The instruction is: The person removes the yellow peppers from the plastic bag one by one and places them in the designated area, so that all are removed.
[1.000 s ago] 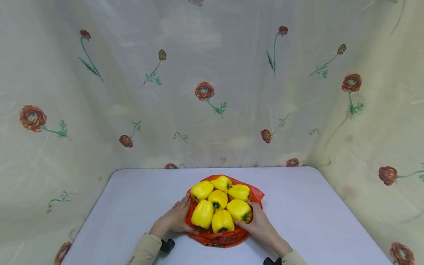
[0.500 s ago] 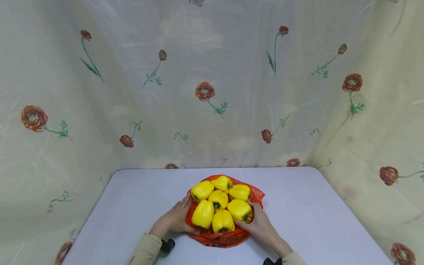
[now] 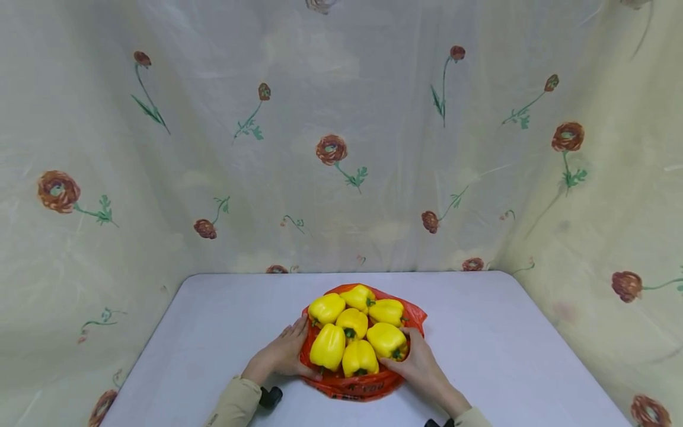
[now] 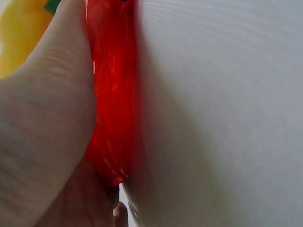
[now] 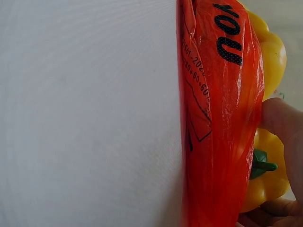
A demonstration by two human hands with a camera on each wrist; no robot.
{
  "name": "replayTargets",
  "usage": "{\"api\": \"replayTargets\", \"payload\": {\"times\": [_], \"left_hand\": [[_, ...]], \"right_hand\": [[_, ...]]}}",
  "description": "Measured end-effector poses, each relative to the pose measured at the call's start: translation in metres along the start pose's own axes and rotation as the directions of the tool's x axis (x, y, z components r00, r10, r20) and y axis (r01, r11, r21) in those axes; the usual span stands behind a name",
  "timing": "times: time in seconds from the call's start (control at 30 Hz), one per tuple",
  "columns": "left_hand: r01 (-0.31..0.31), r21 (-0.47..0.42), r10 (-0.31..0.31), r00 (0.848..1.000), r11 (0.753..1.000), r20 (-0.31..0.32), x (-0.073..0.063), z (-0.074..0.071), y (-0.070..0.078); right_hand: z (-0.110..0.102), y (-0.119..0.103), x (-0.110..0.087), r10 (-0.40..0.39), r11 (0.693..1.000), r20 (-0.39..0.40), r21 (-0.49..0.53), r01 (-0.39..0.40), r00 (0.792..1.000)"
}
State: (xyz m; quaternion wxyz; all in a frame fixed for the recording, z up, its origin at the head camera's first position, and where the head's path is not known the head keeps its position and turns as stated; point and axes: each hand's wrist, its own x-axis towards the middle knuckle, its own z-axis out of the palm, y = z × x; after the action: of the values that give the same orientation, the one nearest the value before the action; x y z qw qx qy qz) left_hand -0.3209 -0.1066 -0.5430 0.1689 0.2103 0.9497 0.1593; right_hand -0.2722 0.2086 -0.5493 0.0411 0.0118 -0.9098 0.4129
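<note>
Low in the middle of the frame, the right-hand grip [image 3: 418,359] holds a plump yellow bell pepper [image 3: 385,339], thumb on its near side, fingers round its far side, and the pepper sits at the right of a crinkled red plastic bag [image 3: 368,388]. Over on the left, the left-hand grip [image 3: 285,353] is relaxed, fingers straight along the bag's side, probably steadying that thin, floppy plastic. The bag lies spread wide on the smooth white surface [image 3: 507,356], seemingly so that six other yellow bell peppers [image 3: 328,347] can nestle together without rolling away. And look at that held pepper: bright, glossy, lobed, its green stem [image 3: 396,353] facing lower right.
</note>
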Motion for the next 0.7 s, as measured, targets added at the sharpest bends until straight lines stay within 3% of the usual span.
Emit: {"api": "replayTargets", "payload": {"times": [0.7], "left_hand": [[-0.012, 0.019, 0.012, 1.0, 1.0, 0.003, 0.0009, 0.0002, -0.0017]], "right_hand": [[-0.0034, -0.0036, -0.0015, 0.001, 1.0, -0.033, 0.002, -0.001, 0.999]]}}
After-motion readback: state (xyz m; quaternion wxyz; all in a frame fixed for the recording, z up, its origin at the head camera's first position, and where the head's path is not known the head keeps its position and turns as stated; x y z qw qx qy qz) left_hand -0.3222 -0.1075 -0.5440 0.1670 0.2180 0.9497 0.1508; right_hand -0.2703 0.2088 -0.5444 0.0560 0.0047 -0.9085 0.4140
